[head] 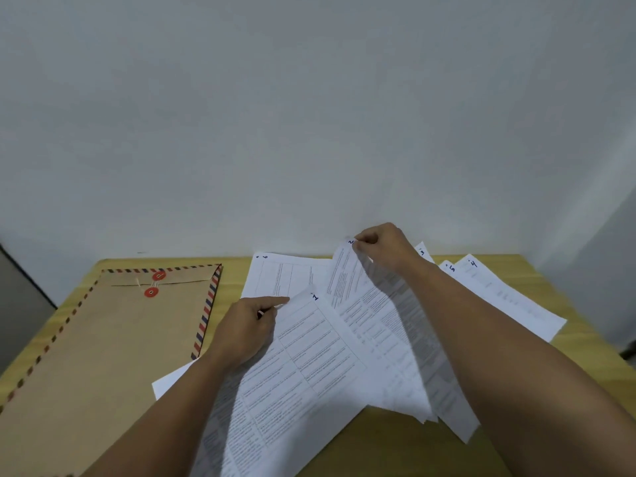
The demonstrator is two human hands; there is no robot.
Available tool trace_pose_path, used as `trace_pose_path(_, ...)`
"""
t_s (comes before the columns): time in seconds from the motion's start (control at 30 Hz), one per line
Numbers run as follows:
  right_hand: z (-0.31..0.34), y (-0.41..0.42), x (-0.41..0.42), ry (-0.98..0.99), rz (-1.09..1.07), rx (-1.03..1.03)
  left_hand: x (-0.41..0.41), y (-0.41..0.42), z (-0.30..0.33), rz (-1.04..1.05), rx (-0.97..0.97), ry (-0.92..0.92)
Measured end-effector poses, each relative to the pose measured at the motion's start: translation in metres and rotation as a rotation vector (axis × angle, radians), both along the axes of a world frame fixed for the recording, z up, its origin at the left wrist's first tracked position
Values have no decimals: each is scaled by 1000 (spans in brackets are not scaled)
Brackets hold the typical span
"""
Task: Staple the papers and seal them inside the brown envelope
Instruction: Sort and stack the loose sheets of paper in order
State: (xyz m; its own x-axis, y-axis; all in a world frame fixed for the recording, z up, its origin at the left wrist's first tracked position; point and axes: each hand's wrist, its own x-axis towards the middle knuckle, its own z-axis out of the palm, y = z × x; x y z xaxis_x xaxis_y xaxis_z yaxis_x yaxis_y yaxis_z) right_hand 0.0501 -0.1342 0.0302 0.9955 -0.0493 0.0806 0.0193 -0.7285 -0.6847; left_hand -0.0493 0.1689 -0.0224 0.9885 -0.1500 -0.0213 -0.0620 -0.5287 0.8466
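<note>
White numbered sheets (309, 356) lie fanned over the yellow wood worktop (395, 452), unstapled. Head view: left hand (247, 325) pinches sheet 1 (320, 339) at its top corner; right hand (382, 246) pinches sheet 2 (347, 273), lifted. Brown envelope (103, 339) flat at left, string tie closed. No stapler visible. Best: stack in number order, square the edges first.

Numbered papers (309, 346) fanned loose, brown envelope (113, 325) flat left, prob. closed
</note>
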Motion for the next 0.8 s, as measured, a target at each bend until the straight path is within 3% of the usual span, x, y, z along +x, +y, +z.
trace_pose_path(0.17,47,-3,-30,-121,44,117,-24,-7,32,22,-84,-85)
trace_pose_path(0.57,172,6,-102,-431,37,160,-64,4,145,18,20,-421)
trace_pose_path(0.8,203,18,-138,-326,163,300,-80,-5,181,23,-23,-549)
